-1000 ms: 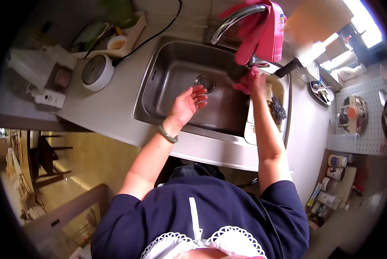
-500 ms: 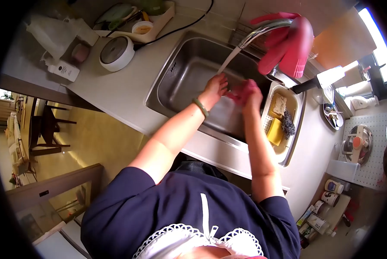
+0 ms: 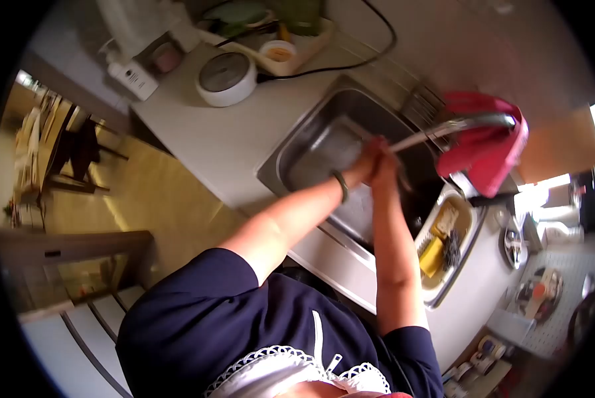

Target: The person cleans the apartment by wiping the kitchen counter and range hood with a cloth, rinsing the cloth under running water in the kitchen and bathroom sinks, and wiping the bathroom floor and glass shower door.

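Note:
My left hand (image 3: 360, 166), with a green bangle (image 3: 340, 187) at its wrist, meets my right hand (image 3: 383, 170) over the steel sink (image 3: 291, 156). Both are smeared by motion. A small pink cloth (image 3: 377, 143) shows at the fingertips, in my closed right hand. The left fingers overlap it, and whether they grip it is unclear. Water (image 3: 409, 140) from the curved faucet (image 3: 473, 122) runs onto the hands. Over the faucet neck hangs a larger soft pink item (image 3: 486, 159), cloth or glove, I cannot tell.
Right of the basin, a cream tray (image 3: 437, 289) holds a yellow sponge (image 3: 431, 257) and a dark scrubber (image 3: 451, 248). On the left counter stand a round white appliance (image 3: 225, 79) with a black cord, a pump bottle (image 3: 133, 78) and a loaded tray (image 3: 314, 54).
My hands have come together under the water; earlier they were apart, with the pink cloth in the right. The view has turned and shifted, so the surroundings sit differently.

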Demonstrator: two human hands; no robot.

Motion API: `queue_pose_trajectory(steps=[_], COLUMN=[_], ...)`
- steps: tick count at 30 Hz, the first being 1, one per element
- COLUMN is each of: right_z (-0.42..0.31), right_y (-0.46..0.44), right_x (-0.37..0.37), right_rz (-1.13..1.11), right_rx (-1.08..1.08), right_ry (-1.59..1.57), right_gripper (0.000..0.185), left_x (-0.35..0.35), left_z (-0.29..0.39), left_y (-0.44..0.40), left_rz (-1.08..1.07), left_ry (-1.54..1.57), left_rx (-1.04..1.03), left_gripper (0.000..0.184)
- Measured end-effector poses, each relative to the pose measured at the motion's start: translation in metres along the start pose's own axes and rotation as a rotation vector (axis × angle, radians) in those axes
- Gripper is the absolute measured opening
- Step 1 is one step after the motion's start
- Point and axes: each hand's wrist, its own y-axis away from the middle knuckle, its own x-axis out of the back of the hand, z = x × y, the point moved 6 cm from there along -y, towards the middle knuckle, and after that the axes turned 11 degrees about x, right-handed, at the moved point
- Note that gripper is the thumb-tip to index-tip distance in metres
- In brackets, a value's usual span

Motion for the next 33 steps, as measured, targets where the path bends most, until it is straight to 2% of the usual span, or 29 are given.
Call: queue_pose_trajectory(steps=[1, 2, 3, 4, 5, 6, 8, 9, 11, 12, 13, 14, 15, 17, 18, 19, 20, 21, 22, 23, 24, 26, 27, 28, 29, 30, 31, 32, 33], right_z=[-0.009, -0.021, -0.025, -0.030, -0.020, -0.011, -0.001, 0.000, -0.028, -0.031, -0.032, -0.026, -0.020, 0.007, 0.000, -0.021, -0.026, -0.025, -0.020, -0.013, -0.010, -0.010, -0.016, -0.032, -0.043, -0.049, -0.046, -0.035, -0.028], right_y=[0.008, 0.017, 0.022, 0.028, 0.037, 0.048, 0.053, 0.020, 0.021, 0.023, 0.022, 0.043, 0.041, 0.044, 0.048, 0.058, 0.035, 0.008, 0.009, 0.017, 0.032, 0.070, 0.080, 0.079, 0.056, 0.038, 0.036, 0.038, 0.046], right_x=[-0.010, -0.022, -0.025, -0.028, -0.035, -0.041, -0.030, 0.016, 0.008, 0.021, 0.027, 0.012, 0.011, -0.005, -0.018, -0.037, 0.000, 0.034, 0.024, 0.012, -0.001, -0.029, -0.036, -0.040, 0.005, 0.031, 0.027, 0.009, -0.004], right_rz=[-0.248, -0.499, -0.606, -0.712, -0.700, -0.688, 0.036, -0.042, -0.657, -0.545, -0.430, 0.068, 0.055, -0.249, -0.331, -0.590, -0.623, -0.657, -0.676, -0.589, -0.499, -0.318, -0.226, -0.361, -0.144, -0.316, -0.497, -0.527, -0.457], right_rx=[0.057, 0.104, 0.033, -0.043, -0.138, -0.235, 0.065, 0.098, -0.022, 0.098, 0.215, 0.304, 0.295, -0.045, -0.006, 0.038, -0.002, -0.040, -0.047, -0.052, -0.052, -0.053, -0.055, 0.034, 0.027, 0.115, 0.160, 0.148, 0.116], right_ry=[-0.202, -0.421, -0.469, -0.507, -0.430, -0.356, 0.031, 0.109, -0.032, -0.073, -0.113, 0.069, 0.069, -0.212, -0.152, -0.085, -0.149, -0.217, -0.225, -0.223, -0.215, -0.200, -0.193, -0.088, 0.062, 0.079, 0.143, 0.126, 0.022], right_gripper=[0.028, 0.028, 0.030, 0.031, 0.031, 0.032, 0.041, 0.048, 0.049, 0.048, 0.048, 0.042, 0.042, 0.037, 0.035, 0.035, 0.035, 0.034, 0.034, 0.035, 0.035, 0.036, 0.037, 0.041, 0.046, 0.051, 0.045, 0.045, 0.045], left_x=[-0.018, -0.017, -0.016, -0.015, -0.010, -0.003, 0.017, 0.018, -0.027, -0.026, -0.017, -0.011, -0.003, 0.025, 0.037, 0.028, 0.012, -0.007, -0.017, -0.021, -0.012, 0.019, 0.022, 0.020, 0.016, 0.001, -0.019, -0.029, -0.029], left_z=[0.006, -0.011, -0.030, -0.019, -0.005, 0.007, 0.018, 0.006, 0.018, 0.015, 0.009, 0.002, 0.006, 0.025, 0.026, 0.013, -0.001, 0.004, 0.011, 0.016, 0.020, 0.028, 0.036, 0.044, 0.048, 0.053, 0.049, 0.032, 0.024], left_y=[0.015, 0.003, -0.006, -0.002, 0.011, 0.025, 0.044, 0.021, 0.041, 0.039, 0.035, 0.031, 0.033, 0.036, 0.033, 0.031, 0.034, 0.051, 0.065, 0.070, 0.064, 0.051, 0.059, 0.073, 0.082, 0.093, 0.103, 0.098, 0.089], left_rz=[0.132, 0.250, 0.404, 0.325, 0.356, 0.423, 0.545, 0.043, 0.445, 0.478, 0.402, 0.311, 0.220, 0.196, 0.157, 0.244, 0.297, 0.145, 0.152, 0.159, 0.170, 0.208, 0.218, 0.059, -0.097, -0.083, -0.063, 0.110, 0.286], left_ry=[-0.402, -0.547, -0.697, -0.764, -0.762, -0.649, -0.408, -0.489, -1.428, -1.433, -1.179, -0.920, -0.662, -0.615, -0.566, -0.495, -0.517, -0.561, -0.671, -0.781, -0.788, -0.611, -0.617, -0.534, -0.448, -0.602, -0.763, -0.881, -0.992], left_rx=[-0.104, -0.274, -0.430, -0.441, -0.444, -0.309, -0.048, -0.065, -0.461, -0.454, -0.436, -0.423, -0.409, -0.330, -0.248, -0.254, -0.520, -0.568, -0.596, -0.621, -0.632, -0.460, -0.468, -0.393, -0.315, -0.529, -0.744, -0.692, -0.634], left_gripper=[0.038, 0.035, 0.031, 0.038, 0.038, 0.030, 0.032, 0.028, 0.029, 0.029, 0.026, 0.024, 0.021, 0.020, 0.019, 0.022, 0.031, 0.041, 0.039, 0.037, 0.037, 0.033, 0.033, 0.032, 0.031, 0.029, 0.027, 0.032, 0.038])
